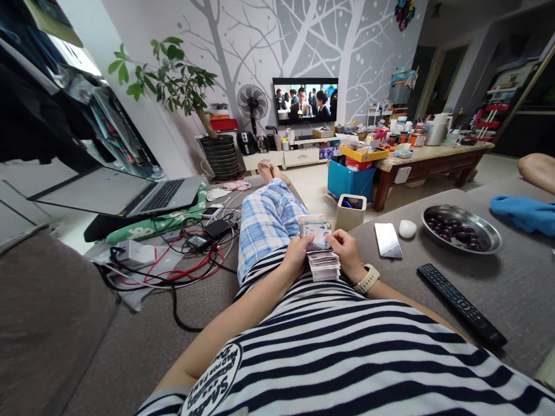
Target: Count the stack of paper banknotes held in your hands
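A thick stack of paper slips that look like banknotes (318, 236) is held over my lap, its printed faces tilted up toward me. My left hand (298, 251) grips its left edge, with the thumb on top. On the opposite side my right hand (346, 249) pinches the upper right edge between thumb and fingers. Below the hands, the lower part of the stack (324, 267) spreads into layered pale edges resting against my striped shirt. Fine print on the slips is too small to read. A pale watch (367, 279) is on my right wrist.
On the grey sofa to my right are a phone (388, 240), a white lump (407, 229), a remote control (461, 303) and a metal bowl (494, 237) of dark fruit. Tangled cables (197, 254) and a laptop (167, 193) lie left. A bin (350, 216) stands beyond.
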Motion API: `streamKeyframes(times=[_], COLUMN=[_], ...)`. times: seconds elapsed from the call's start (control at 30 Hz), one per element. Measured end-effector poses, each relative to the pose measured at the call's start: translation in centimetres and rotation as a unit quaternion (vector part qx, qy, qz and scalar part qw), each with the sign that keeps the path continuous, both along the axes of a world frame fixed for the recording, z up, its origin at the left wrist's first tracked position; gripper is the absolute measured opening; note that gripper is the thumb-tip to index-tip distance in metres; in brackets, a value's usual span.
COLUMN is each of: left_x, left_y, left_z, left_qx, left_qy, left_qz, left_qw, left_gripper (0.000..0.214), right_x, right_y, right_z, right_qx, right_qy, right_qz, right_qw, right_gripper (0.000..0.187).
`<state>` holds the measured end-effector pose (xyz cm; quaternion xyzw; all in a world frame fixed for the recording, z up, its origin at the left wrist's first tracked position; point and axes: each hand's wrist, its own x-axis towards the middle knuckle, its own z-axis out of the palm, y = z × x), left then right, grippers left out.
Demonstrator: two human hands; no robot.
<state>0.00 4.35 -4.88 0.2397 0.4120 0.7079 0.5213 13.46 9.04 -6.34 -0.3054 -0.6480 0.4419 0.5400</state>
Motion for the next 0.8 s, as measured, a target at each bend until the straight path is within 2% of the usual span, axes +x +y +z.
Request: streamKeyframes(times=[0.27, 0.47, 0.8], left_x=[-0.28, -0.38, -0.59], left_y=[0.1, 0.34, 0.53], left_z=[0.14, -0.12, -0.65], left_qx=[-0.017, -0.013, -0.013], left_qy=[-0.018, -0.033, -0.011], left_qz=[0.045, 0.041, 0.044], left_qw=[0.999, 0.999, 0.999], left_gripper=[0.023, 0.014, 0.014], right_x=[0.12, 0.16, 0.02], right_y=[-0.21, -0.41, -0.42], right_z=[0.24, 0.27, 0.13], right_qx=[0.007, 0.012, -0.002], right_qy=[0.004, 0.033, 0.05], right_qz=[-0.005, 0.017, 0.039], right_qw=[1.0, 0.999, 0.998], right_gripper=[0.045, 0.042, 0.038])
